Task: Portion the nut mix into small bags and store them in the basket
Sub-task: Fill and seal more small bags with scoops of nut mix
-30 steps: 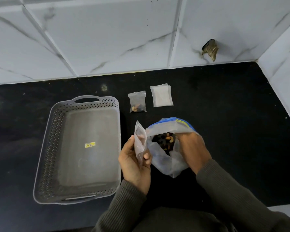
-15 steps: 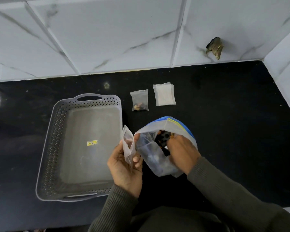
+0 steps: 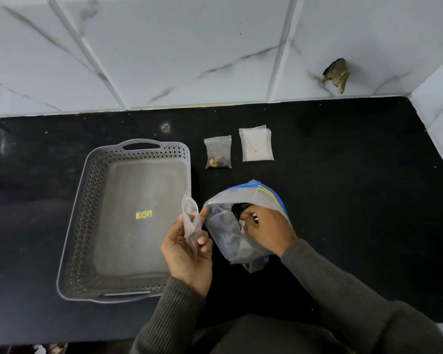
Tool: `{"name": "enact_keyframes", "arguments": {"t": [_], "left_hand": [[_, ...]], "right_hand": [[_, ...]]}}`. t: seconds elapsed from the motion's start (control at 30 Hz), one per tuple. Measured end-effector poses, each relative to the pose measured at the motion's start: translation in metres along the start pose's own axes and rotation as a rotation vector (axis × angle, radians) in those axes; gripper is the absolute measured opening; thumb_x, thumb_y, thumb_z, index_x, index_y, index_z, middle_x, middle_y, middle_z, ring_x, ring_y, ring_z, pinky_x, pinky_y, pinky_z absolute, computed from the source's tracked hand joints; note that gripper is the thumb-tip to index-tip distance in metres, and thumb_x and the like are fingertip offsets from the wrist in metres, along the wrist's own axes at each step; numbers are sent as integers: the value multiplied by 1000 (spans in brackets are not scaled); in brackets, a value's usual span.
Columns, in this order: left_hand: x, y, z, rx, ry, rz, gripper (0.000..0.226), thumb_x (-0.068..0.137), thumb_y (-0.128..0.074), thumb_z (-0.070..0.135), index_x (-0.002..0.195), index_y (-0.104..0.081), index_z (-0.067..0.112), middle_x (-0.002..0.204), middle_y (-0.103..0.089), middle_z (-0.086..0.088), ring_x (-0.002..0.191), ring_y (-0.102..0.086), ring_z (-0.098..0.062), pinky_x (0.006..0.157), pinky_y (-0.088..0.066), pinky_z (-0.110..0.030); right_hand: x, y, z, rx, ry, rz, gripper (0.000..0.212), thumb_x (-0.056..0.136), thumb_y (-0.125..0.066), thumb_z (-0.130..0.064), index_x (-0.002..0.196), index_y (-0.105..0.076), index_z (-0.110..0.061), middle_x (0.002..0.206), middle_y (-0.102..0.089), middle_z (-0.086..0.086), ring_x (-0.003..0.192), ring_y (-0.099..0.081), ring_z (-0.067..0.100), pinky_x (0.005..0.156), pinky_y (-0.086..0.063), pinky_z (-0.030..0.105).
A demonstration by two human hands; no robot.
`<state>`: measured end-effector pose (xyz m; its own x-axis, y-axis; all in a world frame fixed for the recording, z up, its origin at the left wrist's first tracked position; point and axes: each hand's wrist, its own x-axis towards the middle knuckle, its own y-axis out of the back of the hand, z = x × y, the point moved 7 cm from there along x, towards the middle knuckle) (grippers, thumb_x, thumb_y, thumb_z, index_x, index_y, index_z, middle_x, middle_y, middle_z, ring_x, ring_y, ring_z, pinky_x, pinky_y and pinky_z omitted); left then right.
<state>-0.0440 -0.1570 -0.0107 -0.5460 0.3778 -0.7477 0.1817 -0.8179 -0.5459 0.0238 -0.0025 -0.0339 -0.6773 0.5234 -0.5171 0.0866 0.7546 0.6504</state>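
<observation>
Nearest: ribbed dark knit sleeves (image 3: pixel 330 284), both forearms coming in from bottom edge. L hand (image 3: pixel 187 254) palm-up, thumb and fingers pinched on a small bag (image 3: pixel 189 221), thin frosted plastic, soft, held upright w/ mouth up, just over the basket's right rim; contents of it not readable. R hand (image 3: pixel 267 229) w/ fingertips curled together inside mouth of the big bag (image 3: pixel 241 238), crinkly clear plastic, blue/yellow zip strip along far lip, dark nut mix (image 3: pixel 237 208) partly seen inside; can't tell if fingers hold any nuts. L thumb tip touches big bag's near lip. Big bag sags on black counter (image 3: pixel 356 200), glossy, speckled w/ crumbs. Basket (image 3: pixel 87 200) left of hands, grey plastic, rectangular, rounded corners, perforated diamond-pattern walls, cut-out handles at near and far ends, smooth floor bare but for a small yellow sticker (image 3: pixel 143 214). Farther: filled bag (image 3: pixel 218 152) lying flat, few nuts at its near end; just right of it, apart, a stack of flat unfilled bags (image 3: pixel 256 144). Open counter to right of big bag and beyond basket. Back: white marble-look tile wall (image 3: pixel 189 52), grey veins, w/ a broken hole (image 3: pixel 336 75) upper right; wall returns along right edge.
</observation>
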Motion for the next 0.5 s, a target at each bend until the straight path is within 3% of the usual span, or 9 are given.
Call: {"name": "enact_keyframes", "arguments": {"t": [0.23, 0.37, 0.5], "left_hand": [[5, 8, 5, 22, -2, 25, 19, 98, -42, 24, 93, -57, 14, 136, -60, -24, 38, -38, -7, 34, -30, -14], [5, 9, 6, 13, -9, 39, 20, 98, -42, 24, 100, -58, 13, 135, -61, -24, 38, -38, -7, 34, -30, -14], [2, 6, 7, 13, -17, 26, 20, 98, -45, 25, 101, -61, 12, 132, -60, -23, 39, -39, -6, 34, -31, -15]], "right_hand": [[11, -12, -4, 156, -12, 29, 23, 100, -45, -26, 102, -68, -24, 92, -71, -6, 93, -65, 12, 84, -44, 24], [12, -16, 0, 257, -40, 15, 21, 100, -47, -29, 96, -67, -29, 77, -66, -13, 88, -65, 11, 89, -48, 28], [8, -14, 10, 404, -113, 53, 19, 98, -54, -24, 95, -72, -23, 66, -68, -10, 69, -65, 4, 84, -53, 28]]}}
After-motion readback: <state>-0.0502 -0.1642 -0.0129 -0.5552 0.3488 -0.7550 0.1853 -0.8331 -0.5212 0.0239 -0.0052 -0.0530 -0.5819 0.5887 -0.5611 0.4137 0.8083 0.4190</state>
